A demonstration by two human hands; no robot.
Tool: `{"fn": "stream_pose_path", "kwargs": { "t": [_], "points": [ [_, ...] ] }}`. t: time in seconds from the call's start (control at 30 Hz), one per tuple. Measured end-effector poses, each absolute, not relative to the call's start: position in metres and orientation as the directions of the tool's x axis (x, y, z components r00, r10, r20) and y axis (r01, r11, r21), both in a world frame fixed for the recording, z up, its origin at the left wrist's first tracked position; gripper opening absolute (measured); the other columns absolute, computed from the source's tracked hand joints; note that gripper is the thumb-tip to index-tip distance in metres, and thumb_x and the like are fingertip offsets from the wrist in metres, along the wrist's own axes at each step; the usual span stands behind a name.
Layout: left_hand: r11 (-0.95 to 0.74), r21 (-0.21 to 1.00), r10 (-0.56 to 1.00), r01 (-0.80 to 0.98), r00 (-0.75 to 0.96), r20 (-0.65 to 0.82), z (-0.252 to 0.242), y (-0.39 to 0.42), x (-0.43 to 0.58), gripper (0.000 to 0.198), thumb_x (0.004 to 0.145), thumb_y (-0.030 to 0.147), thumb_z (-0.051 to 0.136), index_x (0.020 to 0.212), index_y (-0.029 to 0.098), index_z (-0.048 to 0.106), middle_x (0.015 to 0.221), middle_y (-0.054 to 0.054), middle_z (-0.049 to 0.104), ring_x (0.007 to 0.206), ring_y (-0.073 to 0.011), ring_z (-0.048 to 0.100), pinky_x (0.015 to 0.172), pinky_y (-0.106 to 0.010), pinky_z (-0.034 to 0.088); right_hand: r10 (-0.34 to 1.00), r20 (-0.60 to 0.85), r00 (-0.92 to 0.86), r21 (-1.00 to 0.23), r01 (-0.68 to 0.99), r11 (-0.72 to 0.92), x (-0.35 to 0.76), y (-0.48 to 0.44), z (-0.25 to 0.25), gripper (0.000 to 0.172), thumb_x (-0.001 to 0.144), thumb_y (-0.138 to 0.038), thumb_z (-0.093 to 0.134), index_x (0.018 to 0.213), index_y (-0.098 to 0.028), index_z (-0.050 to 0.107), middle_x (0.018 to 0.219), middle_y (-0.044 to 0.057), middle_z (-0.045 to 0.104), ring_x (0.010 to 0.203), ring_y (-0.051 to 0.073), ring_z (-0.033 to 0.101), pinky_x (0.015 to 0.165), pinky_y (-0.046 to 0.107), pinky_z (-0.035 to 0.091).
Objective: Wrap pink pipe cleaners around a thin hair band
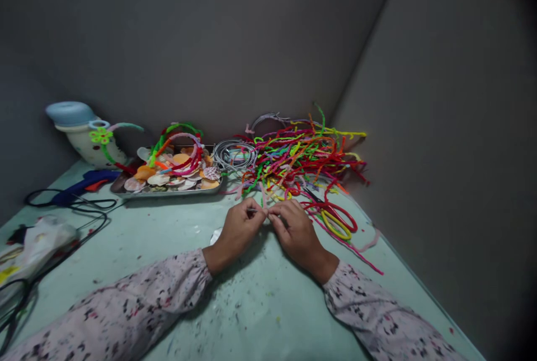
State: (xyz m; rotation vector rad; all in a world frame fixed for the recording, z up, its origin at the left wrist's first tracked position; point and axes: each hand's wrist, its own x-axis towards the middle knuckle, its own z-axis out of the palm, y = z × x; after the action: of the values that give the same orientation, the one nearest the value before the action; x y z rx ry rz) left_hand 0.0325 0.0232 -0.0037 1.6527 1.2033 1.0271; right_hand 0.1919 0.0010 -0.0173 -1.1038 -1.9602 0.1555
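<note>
My left hand (243, 225) and my right hand (296, 232) meet above the middle of the table, fingertips pinched together and almost touching. A pale pink pipe cleaner (264, 194) stands up from between the two pinches. Along the left fingers shows a thin grey strand, too small to name for sure. The exact grip is partly hidden by the fingers. Just beyond lies a tangled heap of bright pipe cleaners (302, 151). Scissors with red and yellow handles (335, 224) rest close to my right hand.
A metal tray (168, 197) of seashells (180, 173) holds pipe-cleaner hoops too. Beside it sits a coil of grey wire (235, 155). On the left are a blue glue gun (79, 186) with a black cord, a blue-lidded bottle (84, 134) and a plastic bag (46, 240). Walls stand behind and right.
</note>
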Motion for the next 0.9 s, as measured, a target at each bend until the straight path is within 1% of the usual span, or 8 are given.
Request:
{"fn": "stream_pose_path", "kwargs": {
  "t": [0.23, 0.47, 0.7, 0.9],
  "points": [
    [-0.230, 0.925, 0.962, 0.303, 0.215, 0.169, -0.0066, 0.0224, 0.0326, 0.024, 0.083, 0.037, 0.054, 0.071, 0.016, 0.055, 0.059, 0.004, 0.051, 0.055, -0.0106, 0.047, 0.053, -0.021, 0.034, 0.749, 0.622, -0.227, -0.475, 0.651, 0.592, 0.1926, 0.0014, -0.0181, 0.012, 0.092, -0.019, 0.050, 0.095, -0.020, 0.062, 0.092, 0.007, 0.064, 0.090, 0.022, 0.055, 0.080, 0.038, 0.044],
    [-0.255, 0.881, 0.964, 0.399, 0.169, 0.203, -0.0024, 0.0216, 0.0332, 0.025, 0.082, 0.035, 0.053, 0.065, 0.016, 0.054, 0.058, 0.004, 0.051, 0.056, -0.0104, 0.045, 0.054, -0.022, 0.032, 0.749, 0.621, -0.233, -0.484, 0.638, 0.600, 0.1915, 0.0004, -0.0175, 0.011, 0.092, -0.018, 0.051, 0.094, -0.020, 0.061, 0.091, 0.006, 0.064, 0.089, 0.021, 0.054, 0.080, 0.037, 0.044],
    [-0.227, 0.895, 0.971, 0.384, 0.166, 0.175, -0.0038, 0.0247, 0.0342, 0.024, 0.080, 0.029, 0.051, 0.059, 0.016, 0.050, 0.056, 0.004, 0.048, 0.055, -0.0101, 0.043, 0.053, -0.022, 0.030, 0.745, 0.613, -0.263, -0.473, 0.633, 0.613, 0.1908, 0.0000, -0.0167, 0.013, 0.092, -0.017, 0.049, 0.093, -0.020, 0.061, 0.090, 0.006, 0.063, 0.088, 0.022, 0.054, 0.080, 0.038, 0.044],
    [-0.237, 0.895, 0.967, 0.377, 0.176, 0.182, -0.0062, 0.0252, 0.0346, 0.023, 0.080, 0.026, 0.051, 0.060, 0.016, 0.051, 0.057, 0.004, 0.049, 0.056, -0.0099, 0.043, 0.053, -0.022, 0.030, 0.745, 0.611, -0.267, -0.467, 0.638, 0.612, 0.1910, 0.0011, -0.0176, 0.013, 0.091, -0.017, 0.050, 0.093, -0.020, 0.062, 0.089, 0.007, 0.064, 0.088, 0.022, 0.055, 0.080, 0.038, 0.044]
  ]
}}
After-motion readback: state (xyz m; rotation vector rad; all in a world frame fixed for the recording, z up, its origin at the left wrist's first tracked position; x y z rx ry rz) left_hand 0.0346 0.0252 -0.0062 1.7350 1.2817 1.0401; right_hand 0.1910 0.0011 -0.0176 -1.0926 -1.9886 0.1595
